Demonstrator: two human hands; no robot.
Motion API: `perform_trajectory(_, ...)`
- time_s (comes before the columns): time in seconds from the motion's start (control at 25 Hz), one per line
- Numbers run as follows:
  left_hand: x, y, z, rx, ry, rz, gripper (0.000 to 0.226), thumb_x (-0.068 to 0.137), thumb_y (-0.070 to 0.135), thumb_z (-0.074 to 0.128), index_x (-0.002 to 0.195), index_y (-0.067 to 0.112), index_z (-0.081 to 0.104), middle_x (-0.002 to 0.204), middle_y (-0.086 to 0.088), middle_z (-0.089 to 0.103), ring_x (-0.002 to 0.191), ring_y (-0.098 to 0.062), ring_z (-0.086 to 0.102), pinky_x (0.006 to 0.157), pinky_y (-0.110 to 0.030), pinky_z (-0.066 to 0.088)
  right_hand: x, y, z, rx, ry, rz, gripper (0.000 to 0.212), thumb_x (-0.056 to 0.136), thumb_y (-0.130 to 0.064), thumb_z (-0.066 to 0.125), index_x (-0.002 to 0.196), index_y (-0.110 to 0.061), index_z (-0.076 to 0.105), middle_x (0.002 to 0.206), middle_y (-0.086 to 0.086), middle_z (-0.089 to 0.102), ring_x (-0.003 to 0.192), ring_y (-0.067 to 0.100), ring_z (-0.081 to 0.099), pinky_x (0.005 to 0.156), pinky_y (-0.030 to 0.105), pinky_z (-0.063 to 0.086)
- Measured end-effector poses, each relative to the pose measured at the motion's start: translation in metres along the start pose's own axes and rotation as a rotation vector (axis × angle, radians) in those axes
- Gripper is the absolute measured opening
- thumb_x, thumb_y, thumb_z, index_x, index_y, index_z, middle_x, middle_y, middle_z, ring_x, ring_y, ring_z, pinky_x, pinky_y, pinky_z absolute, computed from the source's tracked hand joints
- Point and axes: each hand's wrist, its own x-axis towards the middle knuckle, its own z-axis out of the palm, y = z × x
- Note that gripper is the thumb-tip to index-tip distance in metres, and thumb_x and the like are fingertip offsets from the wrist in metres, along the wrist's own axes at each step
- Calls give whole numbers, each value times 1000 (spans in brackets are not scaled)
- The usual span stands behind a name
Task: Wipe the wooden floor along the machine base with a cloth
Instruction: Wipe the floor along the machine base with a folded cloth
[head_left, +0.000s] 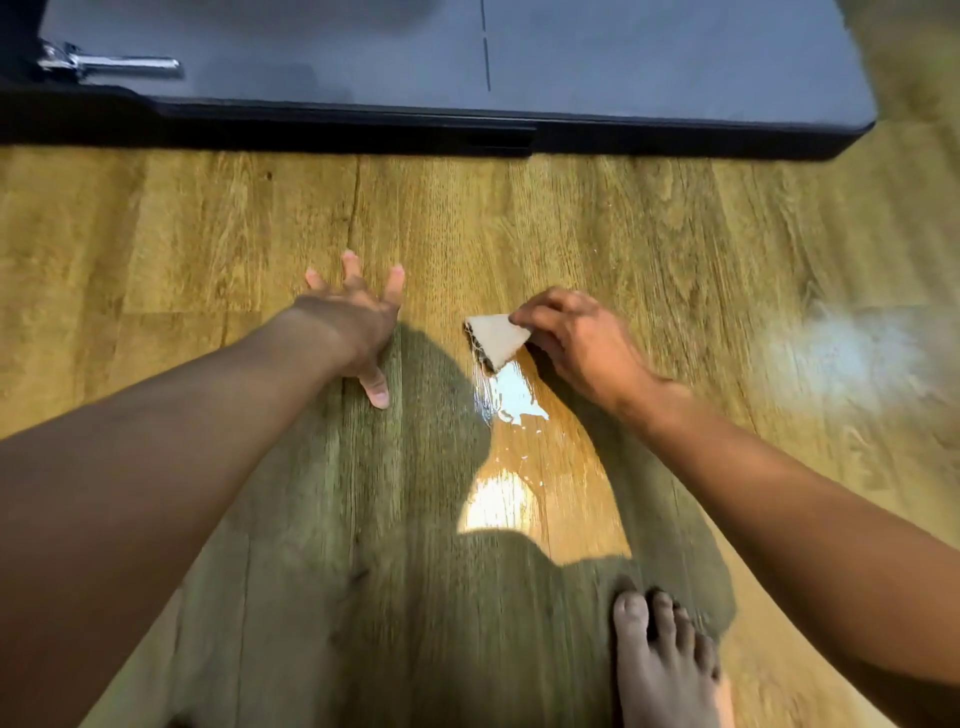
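Floor: wooden floor (675, 234), plank grain, glossy w/ glare patches; prob slick where wet.
Machine: machine base (363, 122), black edge under a grey top, runs across the top of view. A bare strip of floor lies btw it and the hands.
Foot: bare foot (665, 660), lower right, on the floor.
L hand: left hand (358, 322), fingers spread, flat on the floor, holds nothing; prob bracing.
R hand: right hand (576, 338), fingertips curled, pinching the cloth's right edge, low at the floor.
Cloth: cloth (496, 338), small pale folded piece on the floor btw the hands, well short of the base.
Handling: looks soft, light, limp; an edge pinch prob lets it bunch, flat fingers on top would spread the pressure better.
Wet: shiny wet streak (506, 395) just below the cloth, touching it.
Metal: chrome pin (111, 65), top left on the machine.
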Motion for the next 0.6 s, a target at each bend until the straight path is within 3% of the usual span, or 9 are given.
perform_trajectory(0.12, -2, 6, 3, 28, 12, 29, 134, 69, 37, 81, 143, 13, -29, 147, -21, -31, 139, -44, -14, 111, -55, 16, -20, -15, 7, 45, 21, 114, 26, 91, -10, 59, 116, -16, 65, 116, 3, 60, 98, 20, 58, 75, 37, 57)
perform_trajectory(0.32, 6, 20, -4, -114, 102, 72, 125, 70, 47, 77, 148, 25, -19, 152, -12, -28, 140, -39, -16, 112, -54, 11, -86, -22, 6, 96, -6, -121, 26, 88, -12, 60, 112, -14, 67, 108, 7, 66, 90, 20, 59, 70, 30, 53)
perform_trajectory(0.6, 24, 46, -24, -89, 27, 12, 138, 60, 37, 85, 148, 15, -19, 150, -28, -17, 137, -53, -4, 110, -60, 23, 76, 38, -5, -28, -11, -82, 27, 92, -20, 57, 118, -15, 64, 116, 8, 61, 104, 25, 57, 87, 34, 50)
